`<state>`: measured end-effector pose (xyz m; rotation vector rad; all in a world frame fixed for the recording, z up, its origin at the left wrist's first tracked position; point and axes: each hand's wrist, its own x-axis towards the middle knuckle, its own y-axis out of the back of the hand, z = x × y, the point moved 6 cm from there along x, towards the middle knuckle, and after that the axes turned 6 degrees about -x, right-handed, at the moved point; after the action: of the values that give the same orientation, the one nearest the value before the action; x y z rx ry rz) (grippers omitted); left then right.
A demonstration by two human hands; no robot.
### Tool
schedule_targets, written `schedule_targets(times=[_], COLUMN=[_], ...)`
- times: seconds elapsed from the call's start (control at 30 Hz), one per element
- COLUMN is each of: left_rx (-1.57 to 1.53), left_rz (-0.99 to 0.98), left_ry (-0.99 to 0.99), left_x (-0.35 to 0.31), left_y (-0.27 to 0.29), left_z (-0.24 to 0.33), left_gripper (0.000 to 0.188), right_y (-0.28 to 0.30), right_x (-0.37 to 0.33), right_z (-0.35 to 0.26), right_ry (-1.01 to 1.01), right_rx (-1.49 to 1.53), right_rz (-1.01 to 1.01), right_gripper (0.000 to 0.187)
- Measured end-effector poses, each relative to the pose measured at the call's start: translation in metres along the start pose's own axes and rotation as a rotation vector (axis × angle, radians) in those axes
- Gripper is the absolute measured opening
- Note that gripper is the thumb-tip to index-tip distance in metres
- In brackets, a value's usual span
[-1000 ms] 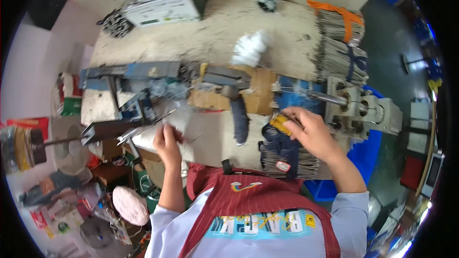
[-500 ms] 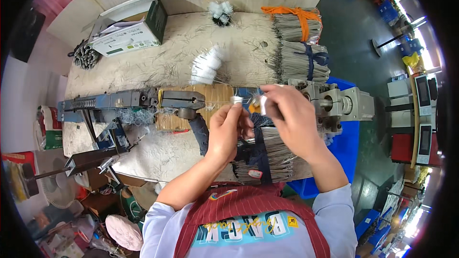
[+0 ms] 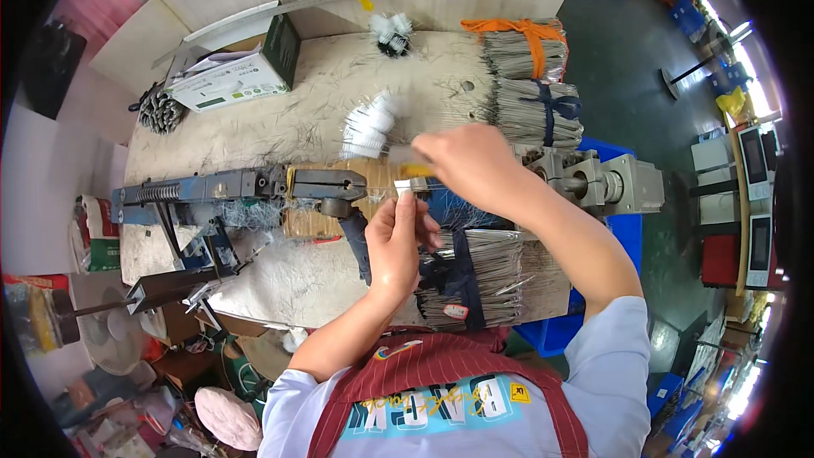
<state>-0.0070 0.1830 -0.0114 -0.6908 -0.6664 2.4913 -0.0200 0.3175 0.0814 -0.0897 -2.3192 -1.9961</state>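
My left hand [image 3: 400, 242] pinches a small white piece [image 3: 404, 186] between thumb and fingertips, right by thin wires that run from the jaws of a dark metal clamp [image 3: 332, 183]. Above and to its right, my right hand [image 3: 471, 161] has its fingers curled, palm down. A motion-smeared thing with a yellow strip [image 3: 414, 170] shows at the right fingertips; its kind cannot be made out. White bristle pieces [image 3: 368, 125] lie in a heap just beyond the clamp. Toward the right, a metal spindle unit [image 3: 585, 181] stands in line with the clamp.
Bundles of thin metal wires lie nearby: one with an orange tie [image 3: 521, 44], one with a dark blue tie [image 3: 530, 110], another close to me [image 3: 492, 276]. A white-and-green box [image 3: 233, 76] stands far left. A blue bin [image 3: 623, 242] sits right, off the table edge.
My right hand has moved left and slightly away from me, with the yellow-stripped thing now above the white piece. The left hand keeps its pinch near the wires. The view has shifted slightly.
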Motion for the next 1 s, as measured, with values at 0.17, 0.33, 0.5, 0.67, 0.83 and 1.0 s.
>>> schedule_targets(times=[0.17,0.33,0.5,0.67,0.83,1.0], left_rx=[-0.036,-0.03,-0.101,-0.415,-0.603,-0.556], left_rz=[0.008,0.056,-0.007,-0.052,-0.128,-0.118], left_ry=[0.02,0.062,0.046,0.273,0.268,0.248], left_x=[-0.002,-0.004,-0.003,-0.011,-0.015,-0.016], left_y=[-0.001,-0.002,-0.007,-0.016,-0.007,-0.005], left_z=[0.002,0.004,0.007,0.026,0.041,0.039], left_gripper=[0.033,0.032,0.035,0.052,0.065,0.063], right_y=[-0.009,-0.007,-0.017,0.008,0.04,0.035], right_x=[0.007,0.002,0.005,0.006,-0.024,-0.046], right_z=[-0.003,0.001,0.006,-0.004,0.017,-0.004], right_ry=[0.12,0.106,0.046,0.021,-0.02,-0.036], right_rx=[0.264,0.402,0.435,0.092,0.33,0.554], right_rz=[-0.26,-0.255,-0.371,-0.267,0.031,0.107], right_gripper=[0.018,0.023,0.025,0.025,0.027,0.018])
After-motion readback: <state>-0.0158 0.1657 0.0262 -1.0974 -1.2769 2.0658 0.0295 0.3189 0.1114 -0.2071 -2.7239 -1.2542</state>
